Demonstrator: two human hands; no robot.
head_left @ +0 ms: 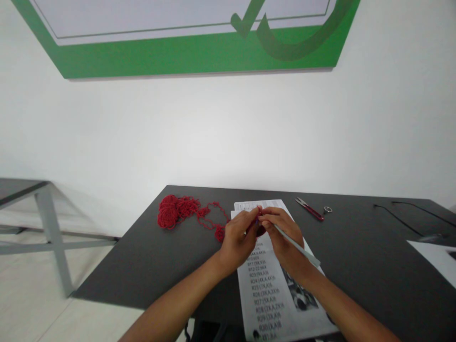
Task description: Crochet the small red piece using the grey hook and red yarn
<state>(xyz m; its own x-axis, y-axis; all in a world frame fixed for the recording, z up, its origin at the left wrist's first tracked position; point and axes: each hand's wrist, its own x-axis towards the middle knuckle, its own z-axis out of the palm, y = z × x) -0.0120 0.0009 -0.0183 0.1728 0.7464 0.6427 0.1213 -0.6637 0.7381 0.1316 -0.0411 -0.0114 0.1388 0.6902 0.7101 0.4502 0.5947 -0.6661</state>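
My left hand (239, 237) is closed on a small piece of red crochet work (261, 231), most of it hidden by my fingers. In my right hand (285, 232) is a crochet hook with a pale, flat handle (299, 248), which sticks out past the palm toward the wrist. The hook's tip meets the red piece between both sets of fingertips, too small to make out. Loose red yarn (212, 221) trails from a ball of red yarn (169, 211) on the left to my left hand. Beneath my hands lie printed pattern sheets (263, 294) with rows of text and a photo.
Red-handled thread snips (309, 209) with a small ring lie beyond my right hand on the dark table (160, 270). Farther right are a pair of glasses (423, 232) and a white sheet (432, 261). A white wall stands behind, and another table (26, 190) is at left.
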